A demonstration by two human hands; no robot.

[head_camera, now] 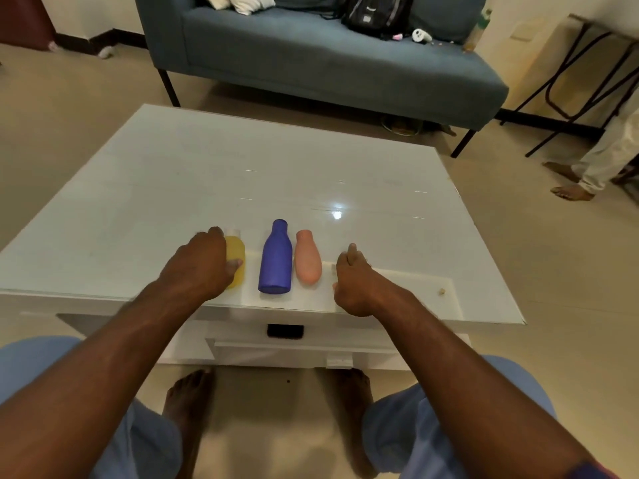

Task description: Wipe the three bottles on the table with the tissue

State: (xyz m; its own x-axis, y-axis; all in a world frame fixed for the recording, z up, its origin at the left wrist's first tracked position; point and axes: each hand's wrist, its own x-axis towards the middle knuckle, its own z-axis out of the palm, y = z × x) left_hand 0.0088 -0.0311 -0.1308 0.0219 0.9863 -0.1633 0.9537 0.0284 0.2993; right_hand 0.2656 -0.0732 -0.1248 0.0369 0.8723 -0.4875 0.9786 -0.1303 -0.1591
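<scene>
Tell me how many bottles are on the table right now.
3, in a row near the front edge: a yellow bottle under the left hand, a blue bottle in the middle, a pink bottle rightmost.

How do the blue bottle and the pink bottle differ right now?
Colour: the blue bottle is deep blue, the pink bottle pale salmon pink.
Size: the blue bottle looks longer and wider than the pink bottle.
Shape: the blue bottle narrows to a distinct neck, while the pink bottle tapers smoothly to a rounded end.
Shared: both stand side by side near the front edge of the white table, untouched by either hand.
</scene>
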